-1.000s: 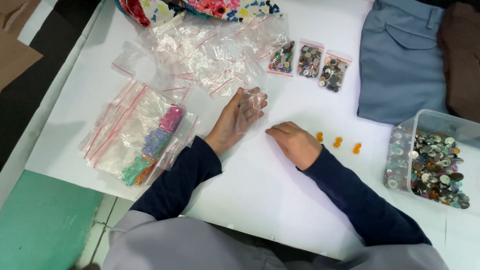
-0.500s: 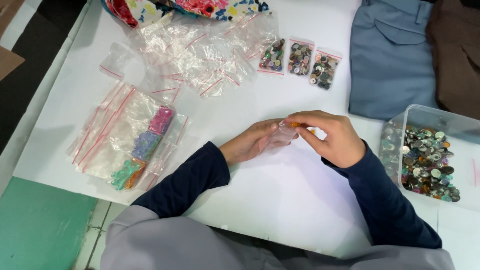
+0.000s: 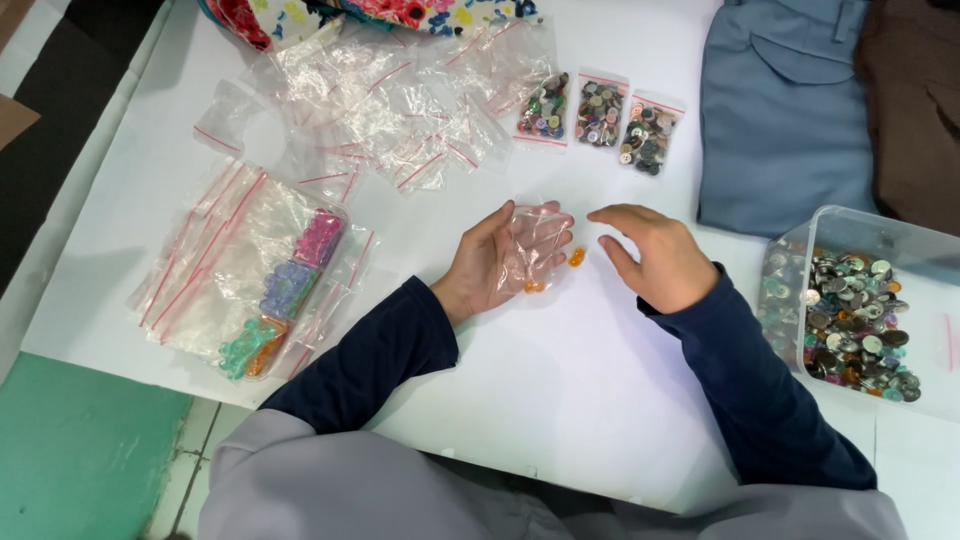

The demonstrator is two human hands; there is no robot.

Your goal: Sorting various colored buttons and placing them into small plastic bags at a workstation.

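Observation:
My left hand lies palm up on the white table with a small clear zip bag resting in it. An orange button shows through the bag near its lower end, and another orange button sits at the bag's right edge. My right hand hovers just right of the bag, palm down, fingers spread, holding nothing.
A heap of empty clear zip bags lies at the back. Three filled button bags sit behind my hands. A large bag with coloured buttons is at left. A clear tub of mixed buttons stands at right, beside folded blue cloth.
One second ago orange buttons lay loose on the table by my right hand. Both hands then met over the small bag. Now my right hand has drawn away and buttons are in the bag.

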